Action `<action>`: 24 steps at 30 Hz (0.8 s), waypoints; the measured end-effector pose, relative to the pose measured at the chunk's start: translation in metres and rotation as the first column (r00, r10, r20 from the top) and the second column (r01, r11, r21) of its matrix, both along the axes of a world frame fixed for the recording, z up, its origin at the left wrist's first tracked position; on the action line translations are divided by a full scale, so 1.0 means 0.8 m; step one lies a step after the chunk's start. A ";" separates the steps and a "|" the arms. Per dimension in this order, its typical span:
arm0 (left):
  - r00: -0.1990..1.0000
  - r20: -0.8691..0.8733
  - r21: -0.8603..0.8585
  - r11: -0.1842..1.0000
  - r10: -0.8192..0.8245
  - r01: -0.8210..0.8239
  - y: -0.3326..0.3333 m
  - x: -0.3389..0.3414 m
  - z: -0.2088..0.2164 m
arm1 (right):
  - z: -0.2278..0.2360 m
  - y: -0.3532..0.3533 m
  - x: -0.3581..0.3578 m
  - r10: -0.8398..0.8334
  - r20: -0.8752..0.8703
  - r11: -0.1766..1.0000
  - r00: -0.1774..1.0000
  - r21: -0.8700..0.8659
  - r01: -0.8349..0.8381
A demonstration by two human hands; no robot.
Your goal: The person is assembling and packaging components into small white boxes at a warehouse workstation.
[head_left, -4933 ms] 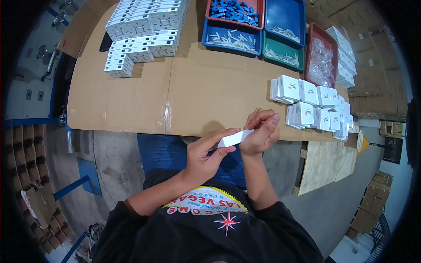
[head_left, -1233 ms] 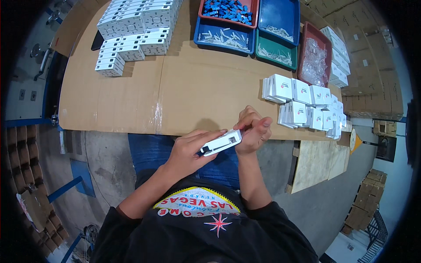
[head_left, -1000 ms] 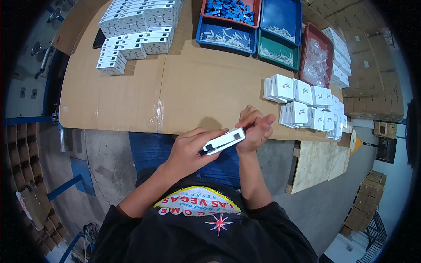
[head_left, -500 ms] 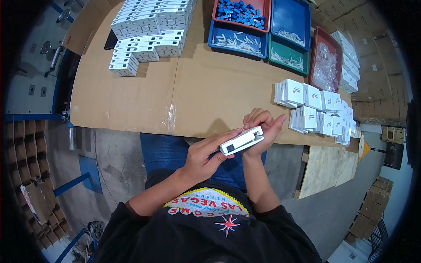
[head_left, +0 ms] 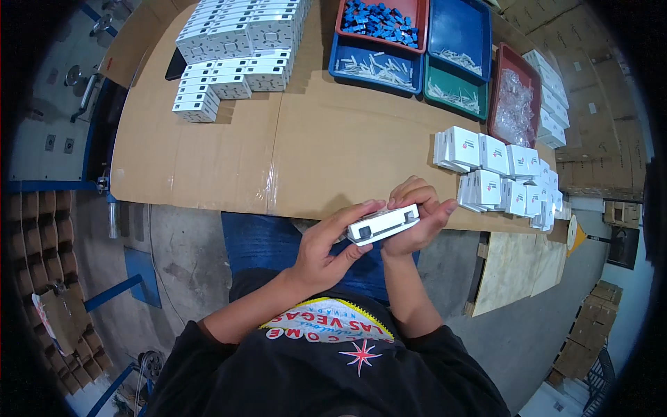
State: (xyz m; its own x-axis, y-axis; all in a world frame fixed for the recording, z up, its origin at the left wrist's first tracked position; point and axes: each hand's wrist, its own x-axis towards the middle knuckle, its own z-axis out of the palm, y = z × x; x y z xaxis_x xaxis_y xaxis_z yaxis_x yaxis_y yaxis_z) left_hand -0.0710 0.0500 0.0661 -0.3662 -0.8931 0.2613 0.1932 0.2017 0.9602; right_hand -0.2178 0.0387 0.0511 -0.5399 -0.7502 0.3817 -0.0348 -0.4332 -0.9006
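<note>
A white rectangular plastic case (head_left: 383, 223) with dark square openings near both ends of its facing edge is held over the table's near edge. My left hand (head_left: 323, 244) grips its left end, thumb below and fingers along the top. At the other end, my right hand (head_left: 417, 217) has its fingers on the top and its thumb by the right corner. The case's two halves sit nearly together, with a dark slot along the facing edge. Its far side is hidden by my fingers.
Stacks of white cases (head_left: 215, 42) stand at the far left of the cardboard-covered table (head_left: 208, 156). A red tray (head_left: 338, 21) holds blue parts; a blue tray (head_left: 335, 66) and a green tray (head_left: 429, 104) hold small white pieces. White covers (head_left: 464, 146) stand in rows at right.
The gap at the case's right end has narrowed as its halves came together. My right hand's thumb and fingers have moved in closer around that end.
</note>
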 end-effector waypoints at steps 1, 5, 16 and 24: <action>1.000 0.000 -0.001 1.000 0.002 -0.002 -0.001 0.000 -0.003 | 0.001 -0.001 0.002 -0.021 0.037 1.000 0.999 -0.005 0.021; 0.999 -0.041 -0.105 0.994 -0.017 0.012 -0.003 0.003 -0.015 | 0.010 -0.005 0.007 -0.053 0.101 0.998 0.994 -0.018 0.055; 0.966 -0.060 0.172 0.956 0.251 -0.237 -0.006 0.016 -0.019 | 0.016 0.024 0.022 0.019 -0.457 0.991 0.889 0.125 0.043; 0.916 -0.238 0.395 0.894 0.323 -0.213 0.008 0.005 -0.017 | 0.008 0.028 0.056 0.233 0.136 0.940 0.963 0.224 -0.259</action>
State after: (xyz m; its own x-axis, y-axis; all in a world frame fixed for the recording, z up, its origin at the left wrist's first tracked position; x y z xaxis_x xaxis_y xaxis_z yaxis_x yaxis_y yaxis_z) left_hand -0.0668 0.0560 0.0525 -0.0563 -0.9978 -0.0339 0.4613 -0.0561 0.8855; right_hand -0.1732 0.0611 0.0576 -0.3542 -0.9264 0.1274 0.1467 -0.1896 -0.9708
